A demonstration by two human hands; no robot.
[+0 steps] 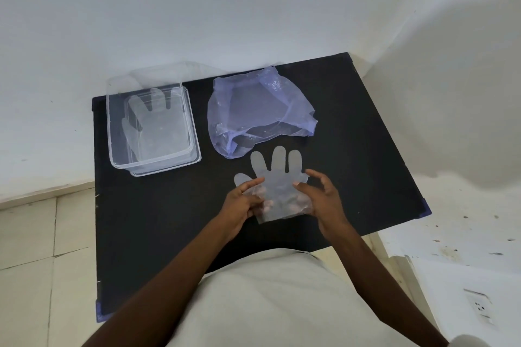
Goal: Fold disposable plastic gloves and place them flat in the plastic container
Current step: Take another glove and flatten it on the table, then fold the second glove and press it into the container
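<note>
Presently, a translucent thin plastic disposable glove (pixel 277 177) lies spread, fingers pointing away from the person, on the black rectangular tabletop (pixel 352 149), near its front edge. The left hand (pixel 242 200) grips the glove's thumb side, with thumb on top and curled fingers showing faintly through the film beneath. The right hand (pixel 321 200) takes the opposite edge near the little finger; its thumb and forefinger are pinched on the film while the remaining fingers stand loosely spread above it. Both hands thus hold the same glove at its two long edges, a hold that in my judgement keeps the limp sheet taut and square for a first lengthwise fold.

To the left, well apart, stands a clear rectangular plastic container (pixel 153 160). Its clear lid (pixel 158 74) appears propped behind it against the wall, though the outline is faint. One translucent glove (pixel 152 124) already lies flat inside, unfolded so far as can be told.

Just beyond the held glove sits a crumpled bluish-violet plastic bag (pixel 253 110), its mouth turned toward the person; it is presumably the supply, kept within reach.

Assessment: folding of the present glove has not begun. The film is light and clingy, and creases may spring open unless pressed down.
</note>
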